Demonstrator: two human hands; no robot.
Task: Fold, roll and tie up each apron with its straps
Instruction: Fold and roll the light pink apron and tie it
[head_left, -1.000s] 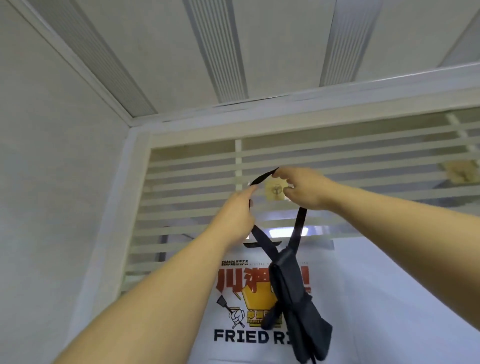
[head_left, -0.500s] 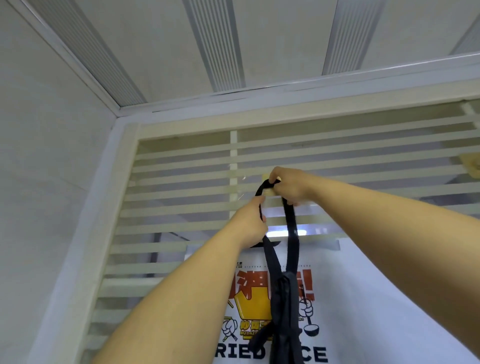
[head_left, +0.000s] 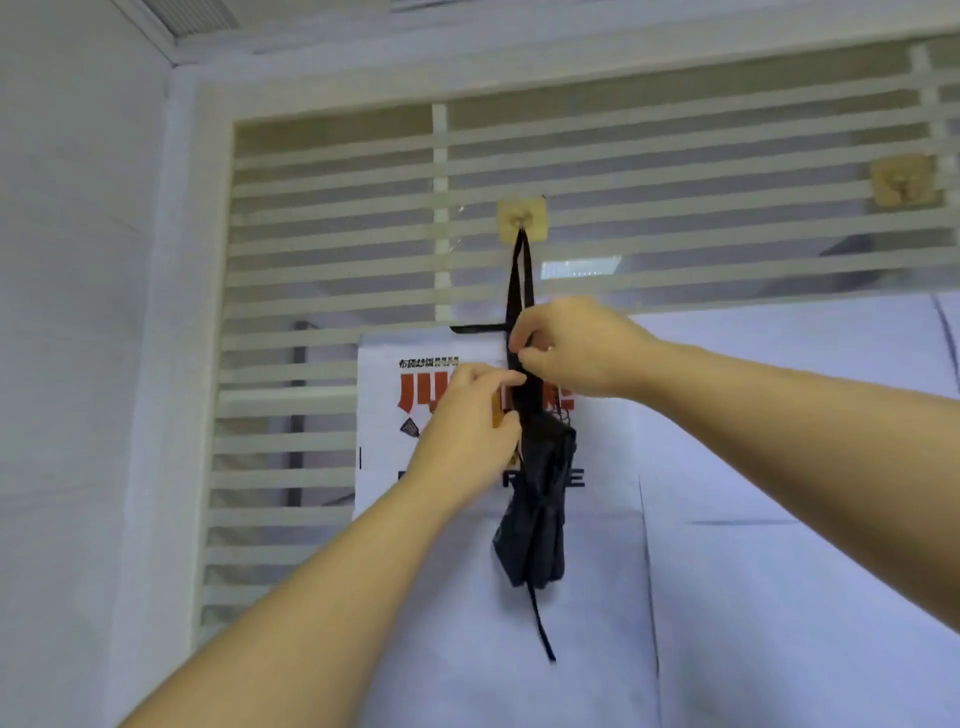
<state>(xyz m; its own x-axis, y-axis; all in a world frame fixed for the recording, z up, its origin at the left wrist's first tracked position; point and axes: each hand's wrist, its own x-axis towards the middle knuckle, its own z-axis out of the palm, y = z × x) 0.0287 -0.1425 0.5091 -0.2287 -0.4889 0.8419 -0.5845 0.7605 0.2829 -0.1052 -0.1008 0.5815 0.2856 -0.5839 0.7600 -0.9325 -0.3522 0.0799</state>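
Your right hand (head_left: 576, 348) makes the grip: thumb and forefinger pressed together, pinching the black woven strap loop (head_left: 521, 270) just above its lower end, wrist level, forearm entering from the right. Your left hand (head_left: 467, 426) reaches up from below, its curled fingertips touching the strap at the bundle's neck; whether it grips cannot be told.

One rolled dark fabric apron bundle (head_left: 540, 499) hangs below both hands, soft and creased, with one loose strap tail (head_left: 540, 618) trailing beneath it. The loop runs up, narrow and flat, to one tan square adhesive hook (head_left: 522, 221). A second tan hook (head_left: 904, 179) sits bare, well apart to the right.

Both hooks are stuck to a frosted-stripe glass panel (head_left: 337, 208). A white paper poster (head_left: 384, 415) with red lettering lies behind the bundle.
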